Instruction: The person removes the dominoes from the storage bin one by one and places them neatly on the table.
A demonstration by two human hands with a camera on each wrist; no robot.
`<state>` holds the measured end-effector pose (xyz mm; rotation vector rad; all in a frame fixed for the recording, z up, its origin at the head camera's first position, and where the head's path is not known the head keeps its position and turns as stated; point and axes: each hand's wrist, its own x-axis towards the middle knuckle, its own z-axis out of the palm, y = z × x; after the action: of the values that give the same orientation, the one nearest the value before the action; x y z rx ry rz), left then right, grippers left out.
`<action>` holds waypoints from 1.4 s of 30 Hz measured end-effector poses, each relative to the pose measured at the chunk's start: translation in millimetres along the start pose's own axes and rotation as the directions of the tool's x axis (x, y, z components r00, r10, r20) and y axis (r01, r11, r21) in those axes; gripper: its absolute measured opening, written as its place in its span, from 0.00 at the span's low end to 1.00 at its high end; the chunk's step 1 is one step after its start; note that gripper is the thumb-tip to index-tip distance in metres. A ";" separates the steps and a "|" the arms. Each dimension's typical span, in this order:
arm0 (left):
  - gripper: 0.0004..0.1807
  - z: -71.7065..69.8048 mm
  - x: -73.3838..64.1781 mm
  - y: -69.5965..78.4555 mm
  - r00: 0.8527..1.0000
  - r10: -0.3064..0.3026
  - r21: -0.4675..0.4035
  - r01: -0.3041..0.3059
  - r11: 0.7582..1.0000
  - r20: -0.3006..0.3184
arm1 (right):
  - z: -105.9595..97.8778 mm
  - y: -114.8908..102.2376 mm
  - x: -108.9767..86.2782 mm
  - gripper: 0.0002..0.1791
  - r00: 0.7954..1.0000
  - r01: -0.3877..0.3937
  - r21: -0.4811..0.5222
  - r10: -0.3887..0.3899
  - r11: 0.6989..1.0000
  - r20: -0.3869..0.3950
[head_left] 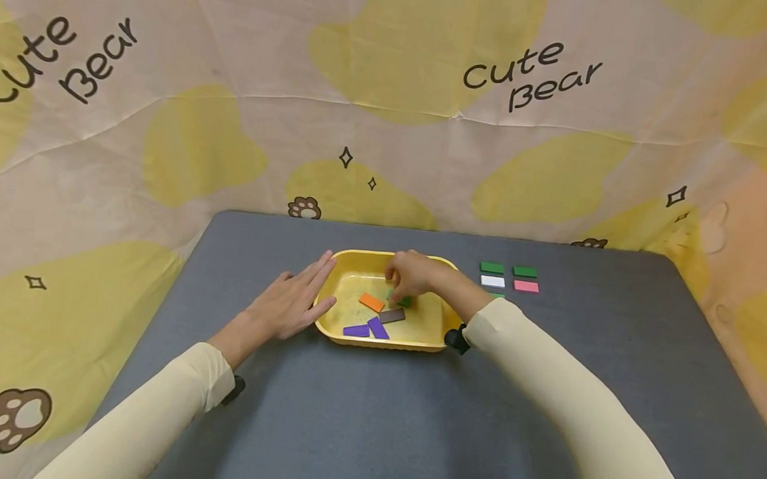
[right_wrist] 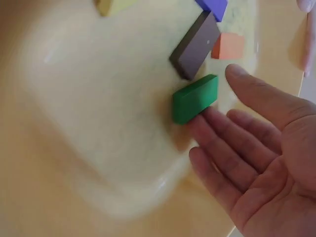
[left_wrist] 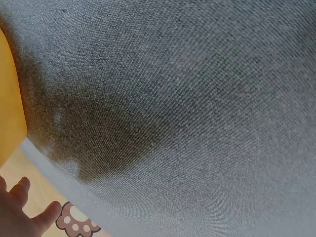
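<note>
A yellow plastic basin (head_left: 385, 344) stands on the table with small rectangular blocks inside. My left hand (head_left: 294, 300) lies against its left rim, fingers extended. Inside the basin, my right hand (head_left: 414, 273) reaches down to a green block (right_wrist: 195, 98). In the right wrist view its fingertips touch the block's edge, while the thumb stays apart from it. Close by are a dark brown block (right_wrist: 195, 44) and an orange block (head_left: 371, 302). Two purple blocks, one a flat-lying purple block (head_left: 357, 330), are near the front wall. A pale yellow block (right_wrist: 116, 5) shows only partly.
Right of the basin, on the grey table (head_left: 376, 418), lie two green blocks, including a far green block (head_left: 525, 272), a white block (head_left: 492, 281) and a pink block (head_left: 526, 286). Another green piece (head_left: 497, 296) is mostly behind the right arm. A patterned cloth (head_left: 397, 76) hangs behind.
</note>
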<state>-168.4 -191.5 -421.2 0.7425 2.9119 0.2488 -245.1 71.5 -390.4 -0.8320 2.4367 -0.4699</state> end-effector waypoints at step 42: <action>0.43 -2.4 -0.7 1.4 1.000 0.000 0.005 0.000 1.000 0.003 | -10.0 -3.7 13.8 0.03 0.974 -0.032 0.050 0.020 0.998 0.224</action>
<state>-167.4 -190.9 -418.6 0.7424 2.9112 0.2408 -258.4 61.4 -385.6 -0.7845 2.2161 -0.4064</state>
